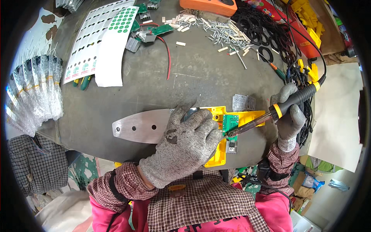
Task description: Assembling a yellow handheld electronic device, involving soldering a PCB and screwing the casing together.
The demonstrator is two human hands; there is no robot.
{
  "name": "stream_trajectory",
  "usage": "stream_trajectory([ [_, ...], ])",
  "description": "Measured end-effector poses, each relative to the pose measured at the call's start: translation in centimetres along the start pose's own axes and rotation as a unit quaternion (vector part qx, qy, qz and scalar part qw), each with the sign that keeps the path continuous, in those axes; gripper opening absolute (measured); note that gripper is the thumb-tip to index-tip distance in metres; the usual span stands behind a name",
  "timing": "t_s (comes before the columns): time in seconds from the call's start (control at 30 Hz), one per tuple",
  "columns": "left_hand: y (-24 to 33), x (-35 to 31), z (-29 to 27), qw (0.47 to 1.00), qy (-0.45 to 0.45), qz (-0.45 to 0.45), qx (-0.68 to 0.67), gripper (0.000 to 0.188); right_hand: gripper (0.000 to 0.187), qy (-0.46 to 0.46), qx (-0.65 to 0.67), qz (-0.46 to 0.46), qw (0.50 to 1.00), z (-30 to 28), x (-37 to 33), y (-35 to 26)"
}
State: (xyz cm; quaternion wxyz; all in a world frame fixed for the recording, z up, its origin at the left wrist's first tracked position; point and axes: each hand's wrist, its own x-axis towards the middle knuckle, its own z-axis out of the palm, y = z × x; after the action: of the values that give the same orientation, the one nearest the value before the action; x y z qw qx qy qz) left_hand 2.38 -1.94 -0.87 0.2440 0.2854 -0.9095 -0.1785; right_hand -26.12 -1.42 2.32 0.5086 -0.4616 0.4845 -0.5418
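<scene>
My right hand (pixel 290 120), in a grey glove, grips the black and yellow handle of a soldering iron (pixel 297 98). Its hot end points left, and the tip is at a green circuit board (pixel 230 123). That board lies in a yellow plastic casing (pixel 216 156). My left hand (pixel 189 143), gloved too, rests over the casing and the near end of a long tapered metal plate (pixel 141 127) with holes. Its fingers are bent together close to the iron's tip, and what they pinch is hidden. A grey metal heat sink (pixel 232 147) shows beside the board.
Behind lie a heap of screws (pixel 226 33), black rings (pixel 266 34), a screwdriver (pixel 278 71) and an orange case (pixel 208 5). Sticker sheets (pixel 112 46) and boards with a red wire (pixel 169 58) are far left. Wrapped parts (pixel 36 91) hang over the left edge.
</scene>
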Motion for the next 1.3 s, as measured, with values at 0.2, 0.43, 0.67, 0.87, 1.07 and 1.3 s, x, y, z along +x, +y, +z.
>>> stream_trajectory([
  [0.2, -0.1, 0.2, -0.1, 1.0, -0.006, 0.01, 0.008, 0.026, 0.046, -0.015, -0.01, -0.005, 1.0, -0.7, 0.2, 0.0],
  [0.43, -0.1, 0.2, 0.1, 0.999, -0.03, -0.01, -0.04, 0.031, 0.047, -0.062, 0.13, -0.153, 0.978, -2.5, 0.7, -3.9],
  [0.67, 0.0, 0.0, -0.4, 1.0, 0.005, 0.013, 0.007, 0.02, 0.032, 0.116, -0.212, -0.164, 0.957, 1.9, 6.5, -4.4],
  [0.87, 0.2, 0.3, 0.0, 0.999, 0.006, -0.003, -0.032, 0.02, 0.04, -0.011, -0.537, -0.331, 0.776, -1.8, 12.8, -2.1],
  [1.07, -0.1, 0.2, 0.0, 1.0, 0.003, -0.008, -0.022, 0.021, 0.044, -0.04, -0.511, -0.298, 0.805, -2.2, 11.3, -4.4],
  [1.3, -0.3, 0.1, -0.1, 0.999, 0.012, -0.004, -0.03, 0.024, 0.047, -0.074, -0.389, -0.041, 0.917, -2.4, 10.9, -5.0],
])
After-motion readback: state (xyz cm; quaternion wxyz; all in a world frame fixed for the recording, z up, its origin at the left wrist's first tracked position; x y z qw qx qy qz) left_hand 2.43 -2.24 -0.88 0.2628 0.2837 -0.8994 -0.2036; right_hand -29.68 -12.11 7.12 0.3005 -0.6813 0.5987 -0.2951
